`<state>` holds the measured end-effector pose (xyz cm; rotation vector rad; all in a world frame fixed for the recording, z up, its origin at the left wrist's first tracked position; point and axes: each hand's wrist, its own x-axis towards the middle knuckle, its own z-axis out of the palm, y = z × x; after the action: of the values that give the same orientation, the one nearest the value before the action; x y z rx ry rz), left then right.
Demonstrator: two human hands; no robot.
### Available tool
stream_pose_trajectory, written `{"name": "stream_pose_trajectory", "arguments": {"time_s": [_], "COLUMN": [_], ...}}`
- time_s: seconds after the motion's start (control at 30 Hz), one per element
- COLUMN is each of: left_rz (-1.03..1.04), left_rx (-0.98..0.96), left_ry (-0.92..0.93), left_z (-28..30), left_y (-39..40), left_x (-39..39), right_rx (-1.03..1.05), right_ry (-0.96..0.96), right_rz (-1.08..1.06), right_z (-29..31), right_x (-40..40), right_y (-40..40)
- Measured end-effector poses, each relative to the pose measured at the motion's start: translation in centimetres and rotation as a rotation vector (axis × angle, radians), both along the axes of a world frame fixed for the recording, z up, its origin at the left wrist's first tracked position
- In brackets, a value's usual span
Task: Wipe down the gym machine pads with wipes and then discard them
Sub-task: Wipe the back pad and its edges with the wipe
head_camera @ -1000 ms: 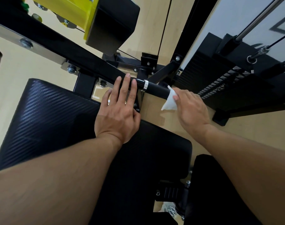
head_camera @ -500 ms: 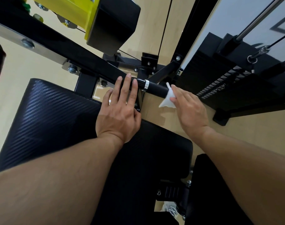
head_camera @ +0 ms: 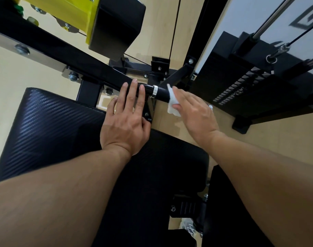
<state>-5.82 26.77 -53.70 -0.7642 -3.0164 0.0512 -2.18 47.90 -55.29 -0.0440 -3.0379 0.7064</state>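
A black textured seat pad (head_camera: pixel 50 125) fills the lower left and middle of the view. Above it a black frame bar runs diagonally and ends in a short black handle (head_camera: pixel 161 94) with a silver ring. My left hand (head_camera: pixel 127 120) lies flat with straight fingers on the bar, just left of the ring. My right hand (head_camera: pixel 194 111) holds a white wipe (head_camera: pixel 172 102) against the handle's end, its fingers laid over the wipe. How the thumb lies under the wipe is hidden.
A yellow and black housing (head_camera: pixel 105 20) hangs at the top left. A black weight stack (head_camera: pixel 241 82) with chrome guide rods (head_camera: pixel 269 20) stands at the right. Another black pad (head_camera: pixel 228 211) is at the lower right. The floor (head_camera: pixel 276 139) is light wood.
My right hand with the wipe has slid left and up along the handle toward the silver ring. My left hand has stayed on the bar.
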Motion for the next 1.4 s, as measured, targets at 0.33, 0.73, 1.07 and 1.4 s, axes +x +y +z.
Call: {"name": "stream_pose_trajectory", "arguments": {"time_s": [0.33, 0.73, 1.07, 1.4], "left_rz": [0.001, -0.008, -0.003, -0.007], "left_rx": [0.001, -0.002, 0.023, 0.016], "left_ry": [0.009, 0.01, 0.001, 0.008], "left_z": [-0.2, -0.1, -0.1, -0.1], "left_y": [-0.1, -0.1, 0.0, 0.0], "left_x": [0.0, -0.1, 0.0, 0.0], "right_rx": [-0.067, 0.1, 0.065, 0.026], "right_ry": [0.092, -0.267, -0.038, -0.049], "right_rz": [0.017, 0.045, 0.132, 0.108], "right_z": [1.1, 1.1, 0.0, 0.2], "right_x": [-2.3, 0.7, 0.9, -0.6], "right_y": [-3.2, 2.5, -1.8, 0.7]}}
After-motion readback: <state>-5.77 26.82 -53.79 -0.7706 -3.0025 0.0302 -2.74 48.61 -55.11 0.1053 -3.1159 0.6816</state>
